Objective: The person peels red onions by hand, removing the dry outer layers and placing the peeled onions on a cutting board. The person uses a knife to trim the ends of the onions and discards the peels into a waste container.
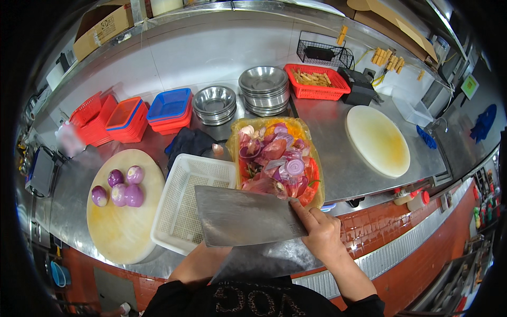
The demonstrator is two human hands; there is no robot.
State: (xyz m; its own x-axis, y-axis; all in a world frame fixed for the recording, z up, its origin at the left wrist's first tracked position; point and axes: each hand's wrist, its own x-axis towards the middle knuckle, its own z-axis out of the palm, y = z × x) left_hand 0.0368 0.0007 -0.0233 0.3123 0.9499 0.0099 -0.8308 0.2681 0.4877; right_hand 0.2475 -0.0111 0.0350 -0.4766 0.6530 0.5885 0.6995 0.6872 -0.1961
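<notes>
My right hand [323, 230] grips a cleaver [249, 218], its broad steel blade lying across the view over the near end of a lined container. The blade hides my left hand; only the left forearm [202, 259] shows below it. Onion skins and vegetable scraps [277, 158] fill the container, which has a yellowish plastic liner [317, 166]. Left of it stands a white perforated plastic basket [170, 198] with nothing visible inside. Several peeled red onions [134, 195] rest on the round cutting board [119, 233] at the left.
Stacked steel bowls [214, 101], steel plates [263, 81], blue and red baskets [170, 104] and a red basket of clothespins [317, 93] line the wall. Another round board [376, 138] lies right. A dark cloth [192, 144] is behind the white basket. A shelf overhangs the counter.
</notes>
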